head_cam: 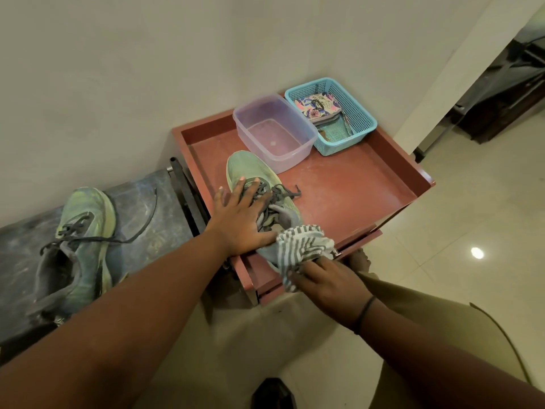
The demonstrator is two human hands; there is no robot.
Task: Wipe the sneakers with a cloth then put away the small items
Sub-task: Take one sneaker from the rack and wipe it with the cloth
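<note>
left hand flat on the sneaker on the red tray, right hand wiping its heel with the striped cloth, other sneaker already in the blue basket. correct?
Not quite. The other sneaker isn't in the blue basket; the head view shows it lying on the dark bench left of the red tray. The rest holds: left hand flat on the sneaker on the tray, right hand wiping its heel with the striped cloth.

sneaker [253, 184] heel under cloth [303, 243], basket [358, 119] contents unclear

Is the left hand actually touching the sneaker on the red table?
Touching. In the head view the left hand lies flat on the sneaker, fingers spread over its laces, with no gap.
</note>
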